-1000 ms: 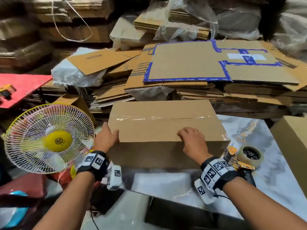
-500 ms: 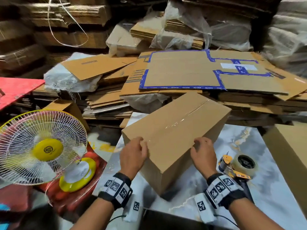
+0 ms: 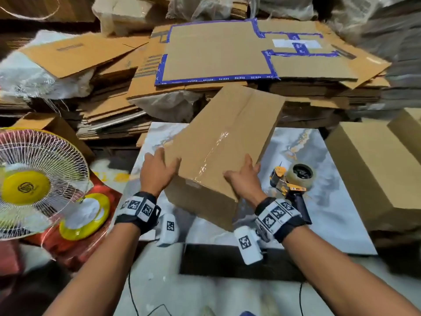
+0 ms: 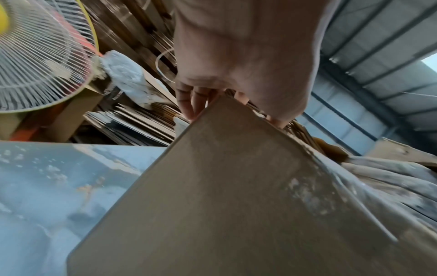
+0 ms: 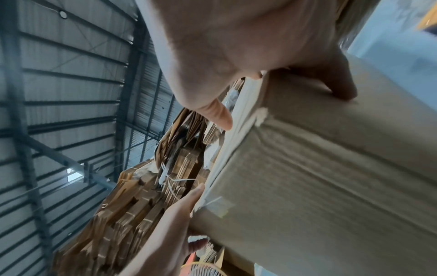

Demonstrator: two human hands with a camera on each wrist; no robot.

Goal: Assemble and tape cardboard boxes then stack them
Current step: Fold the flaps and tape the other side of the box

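Closed cardboard box, plain brown corrugated, rectangular, sits skewed on the marble-patterned tabletop, long axis running near-left to far-right; whether its far end is lifted off the surface cannot be told. A strip of clear glossy tape runs along the centre seam of the top face and wraps over the near end. Left hand grips the near-left corner: thumb on the top face, fingers down the left side; the left wrist view shows fingers and thumb straddling that corner edge. Right hand holds the near-right corner, thumb spread across the top face near the tape, fingers curled over the right edge; the right wrist view shows the thumb on the taped face and one finger pressed on the adjoining side. Tape dispenser, yellow frame with dark handle and a roll of clear tape, lies on the tabletop just right of the right hand. Second assembled box stands at the right edge of the table. Far side: stacks of flattened cardboard sheets, the top one edged in blue tape. Left: wire-guard fan, white mesh, yellow hub.
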